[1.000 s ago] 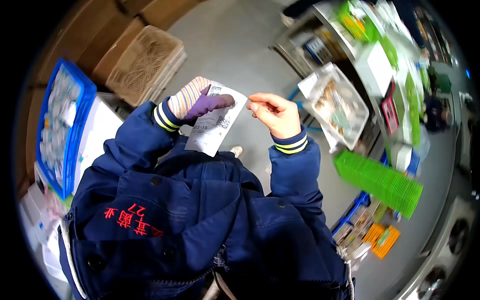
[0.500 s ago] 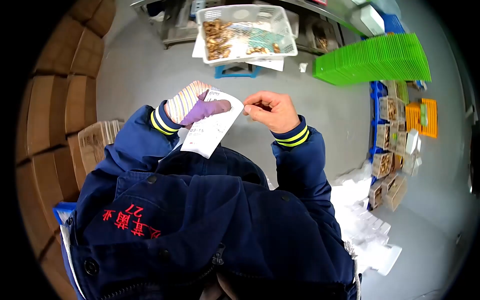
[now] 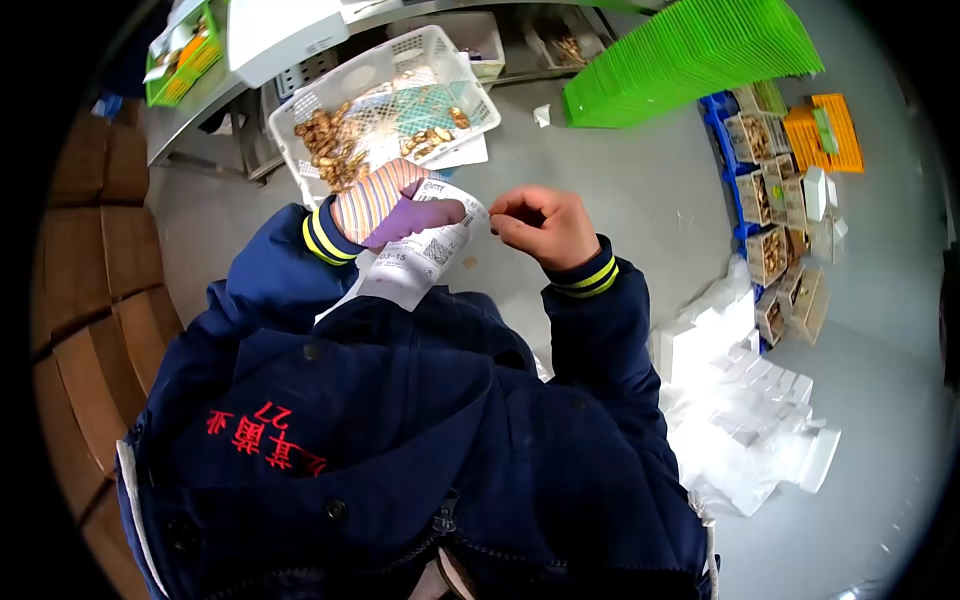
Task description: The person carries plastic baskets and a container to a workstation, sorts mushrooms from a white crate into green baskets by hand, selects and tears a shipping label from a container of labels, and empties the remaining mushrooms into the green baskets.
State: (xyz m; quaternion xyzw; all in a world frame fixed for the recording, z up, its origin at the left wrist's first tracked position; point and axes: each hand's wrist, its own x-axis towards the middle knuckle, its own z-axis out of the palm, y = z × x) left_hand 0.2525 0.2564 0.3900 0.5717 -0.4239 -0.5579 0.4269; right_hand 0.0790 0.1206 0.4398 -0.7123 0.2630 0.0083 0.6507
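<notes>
Floor (image 3: 620,200): grey, visible around and beyond both hands.
Jacket (image 3: 400,400): dark blue, worn; red lettering on the chest, yellow stripes at both cuffs.
Cartons (image 3: 70,260): brown, stacked at far left.
Green basket stack (image 3: 690,60): nested, leaning over at upper right.
Clear wrapping (image 3: 740,420): heaped on the right, white pieces among it.
White crate (image 3: 360,65): perforated; brown pieces (image 3: 330,140) inside. Sits just past the gloved hand in view, beside the metal surface (image 3: 205,95).
Left hand (image 3: 385,205): striped glove, purple thumb area; closed on the sheet, thumb pressing its face.
Right hand (image 3: 550,225): bare, fingers curled, thumb and forefinger pinched at the sheet's right edge. Can't tell if paper is between them.
Printed sheet (image 3: 408,268): in front of the jacket, tilted, slightly curled. Looks like edge handling; moving that edge calls for a fingertip pinch and a steady left thumb.
Square code (image 3: 437,252): on the sheet, below the thumb.
</notes>
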